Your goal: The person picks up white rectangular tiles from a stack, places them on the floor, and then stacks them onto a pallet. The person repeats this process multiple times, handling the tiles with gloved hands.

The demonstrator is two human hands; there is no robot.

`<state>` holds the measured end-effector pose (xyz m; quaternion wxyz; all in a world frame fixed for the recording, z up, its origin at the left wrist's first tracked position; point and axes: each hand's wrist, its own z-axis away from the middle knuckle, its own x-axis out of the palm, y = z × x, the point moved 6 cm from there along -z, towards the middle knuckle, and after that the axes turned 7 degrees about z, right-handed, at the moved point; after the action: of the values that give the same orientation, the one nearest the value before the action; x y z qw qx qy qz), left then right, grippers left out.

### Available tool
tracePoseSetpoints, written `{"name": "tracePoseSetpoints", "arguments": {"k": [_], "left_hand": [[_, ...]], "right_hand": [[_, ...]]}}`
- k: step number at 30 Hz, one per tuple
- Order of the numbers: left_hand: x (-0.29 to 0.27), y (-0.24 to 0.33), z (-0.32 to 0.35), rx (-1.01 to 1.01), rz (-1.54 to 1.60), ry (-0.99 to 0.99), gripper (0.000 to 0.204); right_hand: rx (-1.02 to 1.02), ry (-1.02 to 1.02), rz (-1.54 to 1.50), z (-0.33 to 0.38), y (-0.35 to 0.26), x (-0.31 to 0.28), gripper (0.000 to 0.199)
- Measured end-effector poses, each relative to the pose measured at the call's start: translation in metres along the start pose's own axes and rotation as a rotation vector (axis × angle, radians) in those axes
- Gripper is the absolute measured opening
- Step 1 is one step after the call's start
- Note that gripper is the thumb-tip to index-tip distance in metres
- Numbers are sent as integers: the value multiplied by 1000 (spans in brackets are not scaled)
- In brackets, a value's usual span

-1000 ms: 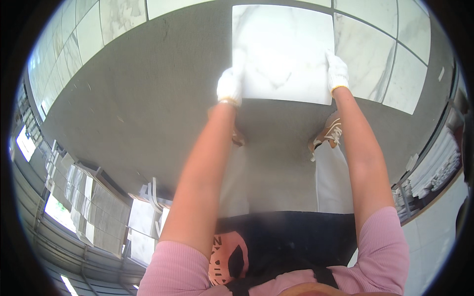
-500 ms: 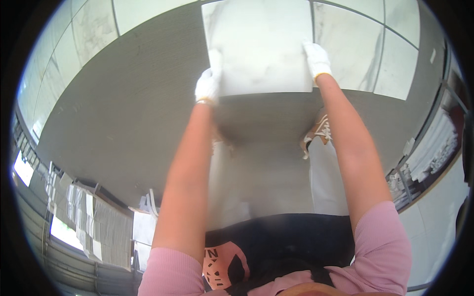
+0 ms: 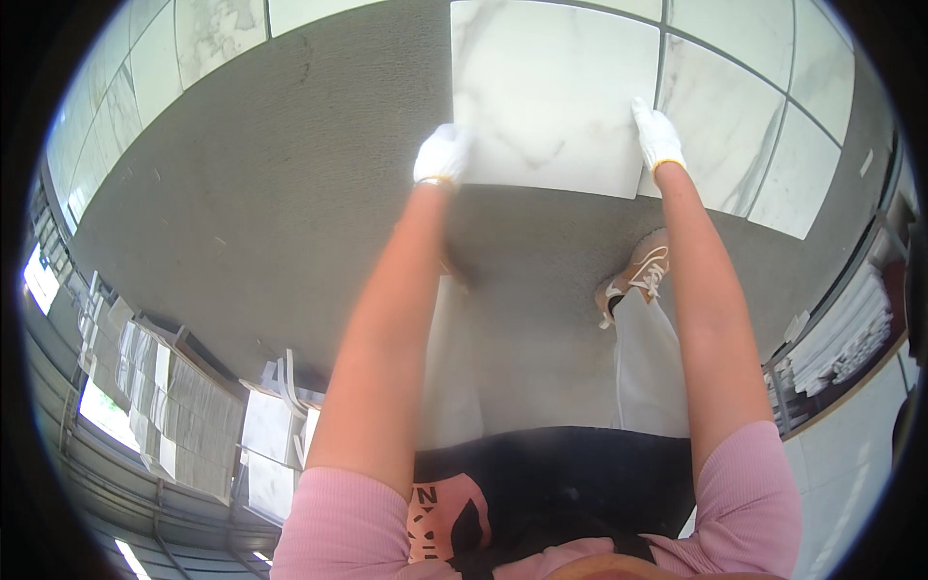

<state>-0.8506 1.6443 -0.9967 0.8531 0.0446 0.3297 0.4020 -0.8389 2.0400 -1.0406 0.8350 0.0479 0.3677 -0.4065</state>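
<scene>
Over the grey mortar bed (image 3: 290, 213), seen from the head camera, a white marble-patterned tile (image 3: 551, 92) is being gripped at its near corners by the gloved left hand (image 3: 442, 155) and right hand (image 3: 657, 135), beside laid tiles (image 3: 764, 116). It is being judged stiff, heavy, smooth and chip-prone, best held by opposite edges.

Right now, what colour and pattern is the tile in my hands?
The tile is white with faint grey marble veins, seen best in the head view.

One head-worn fisheye view — steeply downward, close over outstretched forearms.
</scene>
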Motion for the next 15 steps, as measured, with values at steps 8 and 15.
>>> {"name": "tracePoseSetpoints", "arguments": {"k": [8, 15], "left_hand": [[-16, 30, -2, -26, -442, -78, 53], [-30, 49, 6, 11, -346, 95, 57]], "right_hand": [[-8, -21, 42, -5, 2, 2, 79], [-24, -9, -52, 2, 2, 2, 78]]}}
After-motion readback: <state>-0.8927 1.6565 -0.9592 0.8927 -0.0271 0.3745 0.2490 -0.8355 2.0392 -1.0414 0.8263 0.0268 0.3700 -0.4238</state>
